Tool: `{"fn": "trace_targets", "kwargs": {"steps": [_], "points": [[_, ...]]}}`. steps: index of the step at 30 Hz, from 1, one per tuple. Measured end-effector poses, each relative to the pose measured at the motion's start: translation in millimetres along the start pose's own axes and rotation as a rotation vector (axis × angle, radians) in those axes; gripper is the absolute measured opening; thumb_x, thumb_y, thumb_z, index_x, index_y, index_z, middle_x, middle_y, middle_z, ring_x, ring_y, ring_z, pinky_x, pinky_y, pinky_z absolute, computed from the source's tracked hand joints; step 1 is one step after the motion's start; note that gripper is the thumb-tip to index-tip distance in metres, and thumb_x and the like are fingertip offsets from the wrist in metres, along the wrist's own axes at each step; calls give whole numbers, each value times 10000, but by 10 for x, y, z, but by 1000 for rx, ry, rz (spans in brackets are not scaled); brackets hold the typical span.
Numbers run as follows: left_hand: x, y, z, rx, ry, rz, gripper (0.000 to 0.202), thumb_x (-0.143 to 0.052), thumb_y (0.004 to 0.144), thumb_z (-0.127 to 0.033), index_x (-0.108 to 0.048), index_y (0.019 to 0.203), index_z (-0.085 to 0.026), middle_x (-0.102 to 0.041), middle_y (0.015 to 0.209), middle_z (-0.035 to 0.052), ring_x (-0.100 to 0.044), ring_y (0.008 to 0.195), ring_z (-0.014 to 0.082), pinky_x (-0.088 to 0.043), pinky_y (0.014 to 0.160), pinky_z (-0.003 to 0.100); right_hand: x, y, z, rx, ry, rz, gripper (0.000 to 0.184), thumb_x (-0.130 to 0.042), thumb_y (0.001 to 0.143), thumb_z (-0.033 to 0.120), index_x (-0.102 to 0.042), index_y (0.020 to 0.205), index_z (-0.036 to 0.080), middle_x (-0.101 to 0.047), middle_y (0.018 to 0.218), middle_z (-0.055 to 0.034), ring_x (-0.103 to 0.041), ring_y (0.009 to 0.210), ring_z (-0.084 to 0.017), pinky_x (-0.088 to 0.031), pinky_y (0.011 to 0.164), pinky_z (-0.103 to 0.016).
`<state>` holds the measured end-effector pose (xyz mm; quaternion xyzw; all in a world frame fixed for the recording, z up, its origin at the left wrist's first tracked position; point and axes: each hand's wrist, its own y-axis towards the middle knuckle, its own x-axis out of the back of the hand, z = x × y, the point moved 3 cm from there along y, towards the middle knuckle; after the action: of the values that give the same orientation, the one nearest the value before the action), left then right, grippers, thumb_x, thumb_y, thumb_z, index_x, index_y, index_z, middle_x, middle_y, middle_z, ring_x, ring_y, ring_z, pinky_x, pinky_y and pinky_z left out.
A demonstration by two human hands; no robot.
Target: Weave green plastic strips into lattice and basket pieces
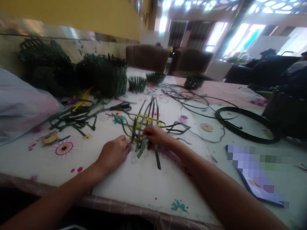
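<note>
A small woven piece of dark green strips with yellow crossings (149,120) lies on the floral tablecloth (127,193), its loose strip ends fanning out on all sides. My right hand (154,136) is closed over its near right part, fingers bent around a green strip (141,150). At the near left corner, my left hand (114,152) rests on the cloth with its fingers together and curled; its fingertips touch the weave's edge, and what they pinch is too blurred to make out. Another strip (157,158) sticks out towards me below my right hand.
Loose green strips (77,118) and black-handled scissors (120,106) lie left, near a white plastic bag (14,108). Woven baskets (106,75) stand behind. A coil of dark strip (246,135), a round disc (206,127) and a purple packet (254,178) lie right.
</note>
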<state>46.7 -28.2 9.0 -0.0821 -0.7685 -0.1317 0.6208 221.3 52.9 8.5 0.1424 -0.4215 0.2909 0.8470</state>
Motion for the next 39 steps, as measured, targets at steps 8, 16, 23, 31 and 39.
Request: {"fn": "trace_targets", "kwargs": {"steps": [8, 16, 23, 31, 39], "points": [[-30, 18, -70, 48, -25, -167, 251, -475, 957, -274, -654, 1128, -236, -649, 929, 18, -635, 855, 186, -408, 696, 275, -45, 23, -91, -1, 93, -32, 171, -487, 707, 12, -595, 737, 142, -580, 717, 8, -487, 639, -105, -358, 604, -223], [-91, 105, -104, 56, 53, -172, 167, -518, 933, -261, -651, 863, -188, -661, 898, 24, -627, 791, 182, -358, 621, 268, -53, 34, -110, 18, 108, -47, 175, -492, 709, 18, -611, 748, 140, -574, 674, 19, -473, 615, -101, -348, 591, -218], [-41, 10, -222, -175, 374, -532, 230, -468, 955, -220, -651, 825, -170, -625, 763, 43, -574, 659, 180, -358, 562, 297, -55, 26, -75, 11, 98, -97, 181, -491, 724, 25, -625, 775, 135, -606, 738, 3, -511, 672, -115, -366, 621, -217], [67, 123, -301, -527, 360, -706, 157, -463, 929, -98, -612, 973, -123, -612, 1169, 150, -514, 1190, 261, -422, 1044, 440, -14, -49, 13, 6, 96, -104, 152, -501, 770, 41, -628, 788, 124, -622, 712, -13, -525, 649, -116, -373, 618, -217], [-16, 242, -147, -465, 229, -483, 212, -369, 953, -126, -541, 836, -164, -612, 733, 22, -598, 725, 159, -381, 1102, 417, -44, -51, 58, 81, -59, -129, 100, -537, 811, 115, -632, 799, 141, -633, 836, -47, -531, 728, -142, -366, 647, -226]]}}
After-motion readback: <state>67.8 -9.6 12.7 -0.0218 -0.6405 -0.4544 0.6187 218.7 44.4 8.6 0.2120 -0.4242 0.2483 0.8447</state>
